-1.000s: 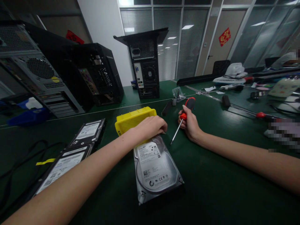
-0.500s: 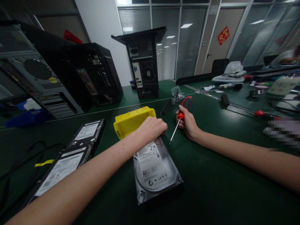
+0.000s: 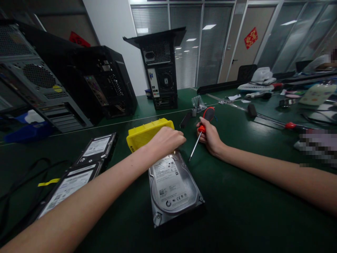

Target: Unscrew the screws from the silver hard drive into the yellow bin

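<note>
A silver hard drive (image 3: 171, 189) lies label up on the green table in front of me. My left hand (image 3: 168, 138) is closed above the drive's far end, by the front of a yellow plastic bin (image 3: 147, 131). Its fingertips point down and away, so what they pinch, if anything, is hidden. To the right, my right hand (image 3: 210, 138) grips a screwdriver (image 3: 195, 146) with a red and black handle. The screwdriver's metal shaft slants down to the left, its tip just right of the drive and apart from it.
Two more hard drives (image 3: 97, 146) lie at the left near black straps. Computer cases stand behind, one upright case (image 3: 160, 77) at the centre. A small clear bag (image 3: 198, 103) and a black bar (image 3: 185, 120) lie beyond my hands. A long red-handled tool (image 3: 271, 120) rests at the right.
My left hand has shifted slightly up and left, away from the drive's far edge. My right hand and the screwdriver are nearly still. The whole view has moved a little.
</note>
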{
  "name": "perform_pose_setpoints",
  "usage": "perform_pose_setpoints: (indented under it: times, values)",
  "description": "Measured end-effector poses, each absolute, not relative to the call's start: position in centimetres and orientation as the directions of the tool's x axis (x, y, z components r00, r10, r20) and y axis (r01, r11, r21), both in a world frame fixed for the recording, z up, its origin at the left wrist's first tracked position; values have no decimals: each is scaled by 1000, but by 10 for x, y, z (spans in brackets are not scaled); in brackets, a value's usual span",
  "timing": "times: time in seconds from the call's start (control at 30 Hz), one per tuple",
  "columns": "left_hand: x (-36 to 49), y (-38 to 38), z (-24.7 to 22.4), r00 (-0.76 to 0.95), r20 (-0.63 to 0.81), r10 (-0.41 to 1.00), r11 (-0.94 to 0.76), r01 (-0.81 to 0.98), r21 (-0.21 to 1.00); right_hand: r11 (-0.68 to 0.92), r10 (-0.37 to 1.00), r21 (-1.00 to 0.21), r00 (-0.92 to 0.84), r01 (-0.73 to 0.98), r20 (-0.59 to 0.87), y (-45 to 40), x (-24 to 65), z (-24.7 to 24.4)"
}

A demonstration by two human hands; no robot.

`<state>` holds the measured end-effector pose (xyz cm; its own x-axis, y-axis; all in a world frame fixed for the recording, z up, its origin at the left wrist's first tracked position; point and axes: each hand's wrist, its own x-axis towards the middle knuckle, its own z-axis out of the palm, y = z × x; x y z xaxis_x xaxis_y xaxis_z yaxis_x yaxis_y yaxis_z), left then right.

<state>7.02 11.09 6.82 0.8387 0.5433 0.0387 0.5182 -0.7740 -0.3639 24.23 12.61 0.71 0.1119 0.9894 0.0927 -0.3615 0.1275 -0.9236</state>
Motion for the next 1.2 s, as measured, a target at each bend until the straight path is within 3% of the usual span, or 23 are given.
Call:
perform_pose_setpoints:
  times: [0.2,0.5,0.8,1.2]
  values:
    - [52,112,84,843,-51,536,-792,481,-376,111,992,-922,105,-372,77,126,242,7]
    - [37,112,78,734,-52,677,-712,635,-300,98,993,-925,101,-366,65,124,242,10]
    - [14,107,58,709,-10,706,-693,686,-222,104,993,-925,96,-366,74,125,242,9]
    - [6,107,51,718,42,695,-680,675,-286,105,993,-924,93,-368,76,125,242,8]
